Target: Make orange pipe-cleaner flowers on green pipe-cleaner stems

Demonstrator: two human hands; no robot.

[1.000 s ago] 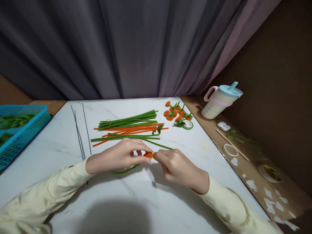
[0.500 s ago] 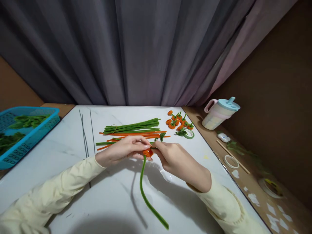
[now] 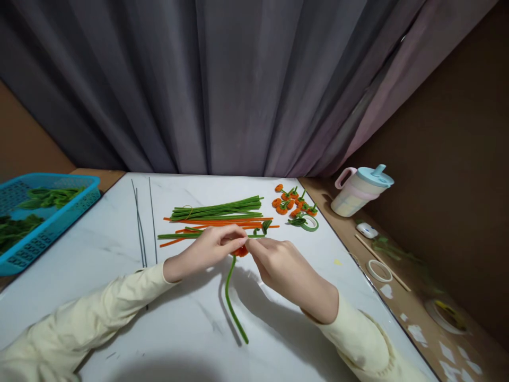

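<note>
My left hand (image 3: 212,246) and my right hand (image 3: 278,262) meet at the middle of the table, fingertips pinched together around a small orange pipe-cleaner flower (image 3: 240,251). The fingers partly cover the flower. From its underside a green pipe cleaner (image 3: 230,297) hangs down in a curve toward me. Just behind the hands lie a bundle of green pipe cleaners (image 3: 218,208), several orange pipe cleaners (image 3: 254,224) and a small green leaf piece (image 3: 266,227). Farther right rest several orange flowers (image 3: 290,200) with short green stems, beside a roll of green tape (image 3: 310,223).
A blue basket (image 3: 85,201) with green leaves stands at the left. Thin dark wires (image 3: 153,217) lie on the white table (image 3: 191,339). On the brown surface at right are a lidded cup (image 3: 353,196), a white case (image 3: 366,229), a wooden stick (image 3: 382,261) and a tape roll (image 3: 379,270).
The hanging green pipe cleaner has swung left and its free end sits higher. My fingers have closed in around the flower, covering more of it. The view has shifted slightly.
</note>
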